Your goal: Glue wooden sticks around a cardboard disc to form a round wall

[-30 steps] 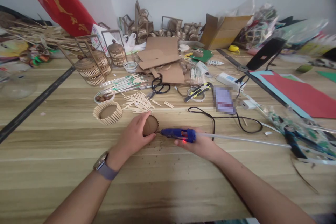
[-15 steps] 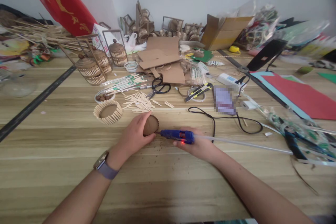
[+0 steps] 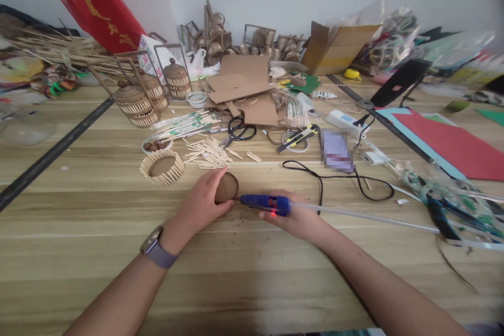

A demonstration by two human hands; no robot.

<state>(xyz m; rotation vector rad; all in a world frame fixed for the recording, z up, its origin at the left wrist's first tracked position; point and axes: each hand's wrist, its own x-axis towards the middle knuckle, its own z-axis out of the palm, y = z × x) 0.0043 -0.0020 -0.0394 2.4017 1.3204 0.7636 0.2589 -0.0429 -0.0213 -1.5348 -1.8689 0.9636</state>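
Note:
My left hand [image 3: 201,202] is closed around a round brown cardboard disc [image 3: 227,188], held on edge just above the wooden table [image 3: 252,262]. My right hand [image 3: 297,216] grips a blue glue gun [image 3: 264,202] lying sideways, its red light on. The gun's nozzle touches the lower right rim of the disc. A long clear glue stick [image 3: 366,218] runs out of the gun's back to the right. A grey watch [image 3: 155,250] sits on my left wrist.
A ring of upright wooden sticks [image 3: 161,167] and a pile of loose sticks [image 3: 210,152] lie just beyond my left hand. Scissors [image 3: 237,132], a utility knife [image 3: 298,138], a phone [image 3: 336,149] and a black cable [image 3: 338,176] lie further back. Cardboard, small baskets and red paper [image 3: 452,144] crowd the rear.
The glue gun has slid slightly left against the disc; both hands otherwise hold their places.

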